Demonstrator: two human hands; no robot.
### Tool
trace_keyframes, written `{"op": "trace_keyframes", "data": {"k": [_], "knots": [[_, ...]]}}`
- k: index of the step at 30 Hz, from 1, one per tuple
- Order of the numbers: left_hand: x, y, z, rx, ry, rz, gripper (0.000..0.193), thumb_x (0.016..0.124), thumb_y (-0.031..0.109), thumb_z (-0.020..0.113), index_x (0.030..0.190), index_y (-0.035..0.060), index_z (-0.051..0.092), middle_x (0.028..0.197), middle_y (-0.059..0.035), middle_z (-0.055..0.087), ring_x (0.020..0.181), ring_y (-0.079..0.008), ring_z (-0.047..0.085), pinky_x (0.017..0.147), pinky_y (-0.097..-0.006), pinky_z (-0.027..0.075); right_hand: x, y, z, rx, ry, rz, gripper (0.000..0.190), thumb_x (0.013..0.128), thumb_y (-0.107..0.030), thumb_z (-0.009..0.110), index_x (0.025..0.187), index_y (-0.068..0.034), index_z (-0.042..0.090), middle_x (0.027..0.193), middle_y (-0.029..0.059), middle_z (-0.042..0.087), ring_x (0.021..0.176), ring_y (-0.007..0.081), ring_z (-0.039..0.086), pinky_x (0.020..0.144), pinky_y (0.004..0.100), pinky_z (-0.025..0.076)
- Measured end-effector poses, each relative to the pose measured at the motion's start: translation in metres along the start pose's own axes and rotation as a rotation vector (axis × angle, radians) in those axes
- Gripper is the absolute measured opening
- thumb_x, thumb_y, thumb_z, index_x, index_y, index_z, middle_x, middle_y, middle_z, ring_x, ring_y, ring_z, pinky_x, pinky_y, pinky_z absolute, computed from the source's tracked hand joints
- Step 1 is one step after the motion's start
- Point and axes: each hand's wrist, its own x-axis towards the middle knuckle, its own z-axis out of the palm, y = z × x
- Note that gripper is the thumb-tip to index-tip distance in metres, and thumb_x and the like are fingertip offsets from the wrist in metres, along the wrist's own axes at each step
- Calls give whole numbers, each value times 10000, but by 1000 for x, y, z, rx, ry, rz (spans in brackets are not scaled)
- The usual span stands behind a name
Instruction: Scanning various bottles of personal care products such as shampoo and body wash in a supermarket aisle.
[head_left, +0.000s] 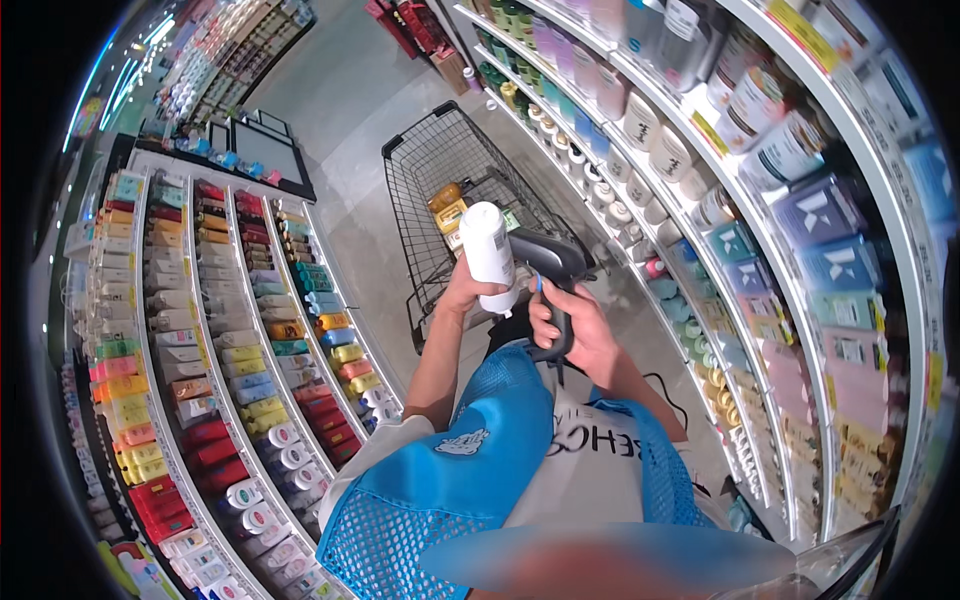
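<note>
My left hand (471, 286) is closed around a white plastic bottle (486, 244), whose narrow tip points down towards my body. A printed code shows on the bottle's side. In my right hand (581, 322) is a black handheld barcode scanner (551, 253), gripped by its handle, with my index finger near the blue trigger. The scanner's head is just right of the bottle and turned towards it. Beyond both hands stands a black wire shopping cart (412, 172), holding an amber bottle (446, 196), a yellow box (451, 217) and other goods partly hidden behind the white bottle.
Shelves of tubes and bottles (199, 337) run along the left. More shelves (637, 64) with bottles, tubs and pouches curve along the right. A brown cardboard box (450, 73) stands on the floor beyond the cart. A black cable (667, 390) hangs beside my right forearm.
</note>
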Motion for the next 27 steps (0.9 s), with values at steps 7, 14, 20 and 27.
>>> {"op": "trace_keyframes", "data": {"k": [7, 14, 20, 27], "knots": [[7, -53, 33, -161, 200, -16, 706, 577, -17, 821, 1221, 33, 537, 1084, -83, 618, 971, -213, 637, 801, -380, 551, -23, 22, -2, 212, -43, 2, 270, 1045, -367, 511, 1110, -113, 574, 769, -4, 503, 574, 117, 474, 553, 291, 427], [36, 17, 67, 294, 318, 304, 775, 569, 76, 792, 1289, 9, 512, 1159, -131, 618, 1030, -281, 639, 887, -429, 540, -51, 5, -28, 165, 9, -185, 220, 1015, -296, 573, 1093, -90, 564, 767, 12, 517, 565, 127, 490, 517, 298, 409], [140, 171, 141, 1699, 57, 1141, 642, 647, 75, 689, 1271, 52, 541, 1167, -128, 595, 1106, -306, 552, 972, -420, 413, -88, -4, -77, 26, 353, -437, 206, 1008, -245, 580, 1117, -73, 548, 758, 23, 496, 546, 126, 474, 493, 308, 419], [235, 226, 234, 2280, -170, 1519, 503, 862, 195, 569, 1345, 60, 539, 1209, -104, 597, 1124, -265, 541, 1004, -418, 398, -107, 15, -88, 250, 461, -656, 206, 1004, -227, 590, 1126, -67, 544, 772, 34, 488, 555, 134, 466, 506, 316, 415]]}}
